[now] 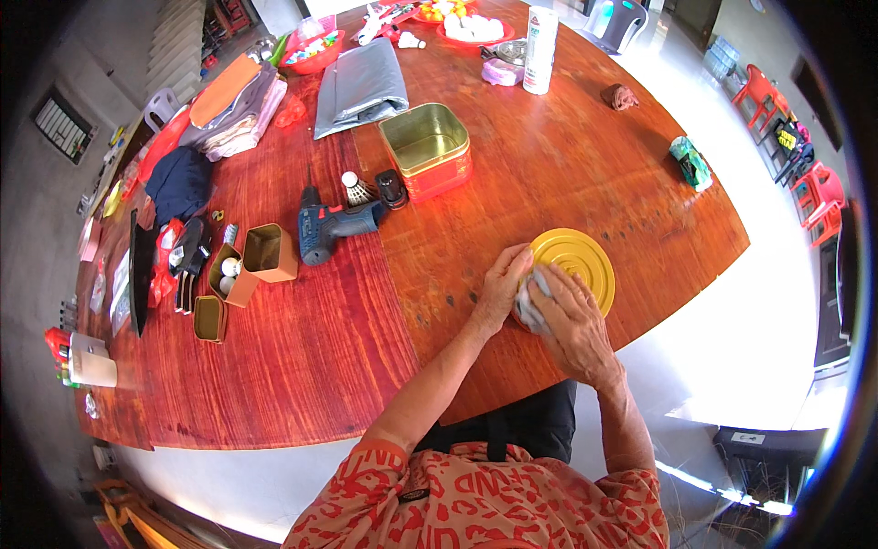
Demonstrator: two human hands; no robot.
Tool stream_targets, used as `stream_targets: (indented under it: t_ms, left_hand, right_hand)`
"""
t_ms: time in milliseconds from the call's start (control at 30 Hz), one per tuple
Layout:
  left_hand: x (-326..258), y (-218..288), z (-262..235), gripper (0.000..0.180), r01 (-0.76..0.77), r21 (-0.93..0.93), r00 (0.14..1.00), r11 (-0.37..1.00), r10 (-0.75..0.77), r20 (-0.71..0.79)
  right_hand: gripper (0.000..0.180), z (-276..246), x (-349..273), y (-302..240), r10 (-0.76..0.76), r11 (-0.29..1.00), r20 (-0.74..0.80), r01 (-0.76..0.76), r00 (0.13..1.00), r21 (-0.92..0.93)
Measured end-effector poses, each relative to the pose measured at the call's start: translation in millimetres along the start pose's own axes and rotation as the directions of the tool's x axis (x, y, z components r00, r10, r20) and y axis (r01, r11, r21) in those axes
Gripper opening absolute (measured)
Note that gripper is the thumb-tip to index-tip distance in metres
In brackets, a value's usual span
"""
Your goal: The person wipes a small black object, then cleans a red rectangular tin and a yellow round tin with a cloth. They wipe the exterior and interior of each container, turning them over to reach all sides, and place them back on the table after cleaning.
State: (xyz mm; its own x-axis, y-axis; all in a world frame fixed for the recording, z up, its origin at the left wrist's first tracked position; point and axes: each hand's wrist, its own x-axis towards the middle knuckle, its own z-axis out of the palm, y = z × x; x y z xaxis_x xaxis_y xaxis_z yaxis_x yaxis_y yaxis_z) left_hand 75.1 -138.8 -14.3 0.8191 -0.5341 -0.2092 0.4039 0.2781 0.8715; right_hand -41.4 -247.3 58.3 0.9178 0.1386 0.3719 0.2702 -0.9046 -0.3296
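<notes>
Near the front right edge of the table, a round golden-yellow tin (596,260) shows its ridged flat face; its side is mostly hidden by my hands. My left hand (499,285) is closed on the tin's left edge, fingers bent against it. A pale grey-white cloth (531,309) is bunched under the fingers of my right hand (582,331), which presses it against the front of the tin. Farther off, an open square red tin (442,183) with a gold inside stands upright on the table.
Left of the red tin lie a cordless drill (318,229), a shuttlecock (356,190) and small open tins (270,253). A grey plastic bag (364,87), a tall white can (540,53) and a green packet (689,165) lie farther out on the wooden table (567,156). Red chairs (819,192) stand at right.
</notes>
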Motion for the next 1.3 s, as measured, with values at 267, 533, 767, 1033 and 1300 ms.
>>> stream_targets:
  t_ms: [267,533,767,1033,1300]
  left_hand:
    - [-11,16,11,0.042,-0.026,0.087,0.998,0.996,0.02,0.06]
    - [-3,-3,-2,0.042,-0.033,0.044,0.998,0.999,0.03,0.059]
    - [-5,8,11,0.041,0.058,0.058,0.998,0.997,-0.056,-0.027]
    - [-6,11,11,0.044,-0.045,0.074,0.999,0.996,0.045,-0.004]
    - [-3,0,4,0.043,-0.037,-0.011,0.999,0.999,0.038,0.032]
  right_hand:
    - [0.057,-9,-22,11,-0.019,0.995,0.041,0.015,0.999,0.095]
    - [0.054,5,5,20,0.07,0.997,-0.019,-0.07,0.997,0.016]
    - [0.047,16,25,39,0.06,0.988,-0.131,-0.078,0.99,-0.135]
    - [0.045,4,13,53,0.365,0.899,-0.191,-0.398,0.911,-0.181]
    - [0.042,-2,-36,39,0.067,0.969,-0.186,-0.108,0.98,-0.222]
